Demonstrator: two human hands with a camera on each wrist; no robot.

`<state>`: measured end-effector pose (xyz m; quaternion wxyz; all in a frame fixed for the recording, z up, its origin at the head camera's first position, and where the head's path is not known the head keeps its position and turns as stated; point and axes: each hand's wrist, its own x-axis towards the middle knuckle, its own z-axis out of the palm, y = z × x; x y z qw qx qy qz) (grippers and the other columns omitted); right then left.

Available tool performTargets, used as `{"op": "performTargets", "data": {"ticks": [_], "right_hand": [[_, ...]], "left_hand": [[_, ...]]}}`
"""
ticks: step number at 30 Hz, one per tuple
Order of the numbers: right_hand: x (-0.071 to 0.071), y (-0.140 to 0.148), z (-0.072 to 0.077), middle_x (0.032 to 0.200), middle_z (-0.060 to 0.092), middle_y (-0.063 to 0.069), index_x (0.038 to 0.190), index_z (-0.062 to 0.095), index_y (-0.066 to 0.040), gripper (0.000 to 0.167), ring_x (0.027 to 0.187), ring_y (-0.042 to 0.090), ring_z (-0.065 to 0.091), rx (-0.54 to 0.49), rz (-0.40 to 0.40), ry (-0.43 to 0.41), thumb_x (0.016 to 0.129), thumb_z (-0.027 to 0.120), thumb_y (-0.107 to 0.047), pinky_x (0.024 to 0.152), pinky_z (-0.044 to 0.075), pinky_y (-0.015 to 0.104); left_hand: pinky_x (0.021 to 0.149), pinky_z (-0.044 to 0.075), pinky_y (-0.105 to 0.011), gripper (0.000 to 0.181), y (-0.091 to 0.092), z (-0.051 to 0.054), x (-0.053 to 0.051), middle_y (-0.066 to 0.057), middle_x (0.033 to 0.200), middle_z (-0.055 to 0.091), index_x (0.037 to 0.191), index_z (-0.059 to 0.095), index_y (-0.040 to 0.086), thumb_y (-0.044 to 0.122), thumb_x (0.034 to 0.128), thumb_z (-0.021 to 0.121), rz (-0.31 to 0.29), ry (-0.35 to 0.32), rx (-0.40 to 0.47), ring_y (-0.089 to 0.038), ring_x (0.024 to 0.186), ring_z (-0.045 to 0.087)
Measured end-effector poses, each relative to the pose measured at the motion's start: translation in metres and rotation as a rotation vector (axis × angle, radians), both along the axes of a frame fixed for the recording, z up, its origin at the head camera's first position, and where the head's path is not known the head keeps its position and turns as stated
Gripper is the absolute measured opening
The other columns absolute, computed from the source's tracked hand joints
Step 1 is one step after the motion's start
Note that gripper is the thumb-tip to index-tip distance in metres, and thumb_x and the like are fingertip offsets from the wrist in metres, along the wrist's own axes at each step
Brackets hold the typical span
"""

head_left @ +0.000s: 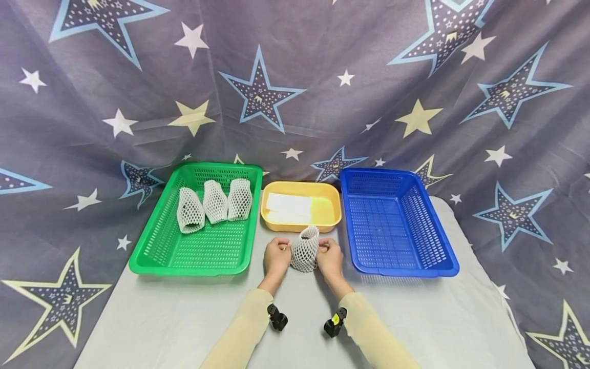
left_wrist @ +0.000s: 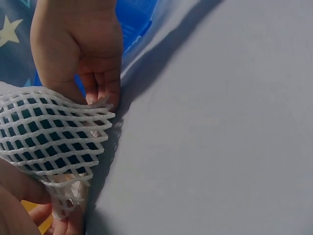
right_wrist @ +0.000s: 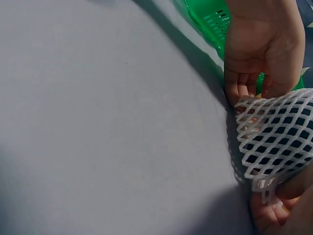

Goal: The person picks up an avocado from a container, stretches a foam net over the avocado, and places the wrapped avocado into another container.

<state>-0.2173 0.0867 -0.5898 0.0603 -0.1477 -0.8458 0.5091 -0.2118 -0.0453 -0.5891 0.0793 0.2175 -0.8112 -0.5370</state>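
A white foam net sleeve point(head_left: 304, 255) stands on the table between my two hands, its narrower end up. My left hand point(head_left: 276, 260) pinches its lower left edge, and my right hand point(head_left: 330, 260) pinches the edge opposite. Both wrist views show the stretched mesh of the foam net sleeve point(left_wrist: 49, 132) close up, with fingertips at its open rim. Dark teal shows through the holes; whether something is inside, I cannot tell. Three similar white net sleeves point(head_left: 215, 201) lie in the green basket point(head_left: 198, 270) on the left.
Behind my hands sits a yellow tray point(head_left: 334, 207) with flat white pieces point(head_left: 289, 205) in it. To the right stands a blue basket point(head_left: 401, 271). A star-patterned curtain point(head_left: 295, 102) hangs behind the pale cloth-covered table point(head_left: 184, 323).
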Motion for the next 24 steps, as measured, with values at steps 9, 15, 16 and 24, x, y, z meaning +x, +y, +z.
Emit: {"op": "performTargets", "data": {"ticks": [9,15,16,24], "right_hand": [[-0.0036,-0.0028,-0.0015,0.076,0.072,0.01,0.083,0.079,-0.003,0.016,0.075,0.023,0.061,0.07,0.023,0.039,0.079,0.067,0.007,0.073,0.049,0.033],[-0.0037,-0.0046,-0.0012,0.076,0.07,0.014,0.079,0.079,0.0,0.014,0.079,0.025,0.058,0.056,0.028,0.105,0.078,0.067,0.008,0.079,0.045,0.036],[-0.0035,-0.0049,-0.001,0.076,0.07,0.014,0.079,0.078,0.0,0.015,0.078,0.023,0.058,0.035,0.029,0.097,0.078,0.066,0.009,0.077,0.046,0.034],[-0.0017,-0.0047,-0.0008,0.073,0.065,0.009,0.083,0.075,0.003,0.019,0.07,0.016,0.053,-0.085,0.065,0.026,0.082,0.058,0.013,0.059,0.045,0.023]], "left_hand": [[0.075,0.052,-0.043,0.013,0.0006,0.0019,-0.0002,-0.012,0.083,0.072,0.085,0.078,0.004,-0.004,0.0842,0.068,-0.031,0.064,-0.131,-0.03,0.083,0.066],[0.069,0.051,-0.037,0.017,0.0006,0.0009,-0.002,-0.01,0.081,0.074,0.087,0.079,0.005,-0.002,0.0861,0.063,-0.042,0.008,-0.053,-0.026,0.077,0.067],[0.071,0.052,-0.037,0.017,0.0005,0.0008,-0.002,-0.01,0.082,0.074,0.088,0.079,0.005,-0.001,0.0869,0.062,-0.041,-0.004,-0.038,-0.027,0.079,0.067],[0.077,0.054,-0.035,0.018,-0.0013,-0.0023,-0.0015,-0.011,0.095,0.077,0.101,0.076,0.006,0.007,0.094,0.059,-0.039,-0.059,0.12,-0.023,0.087,0.069]]}}
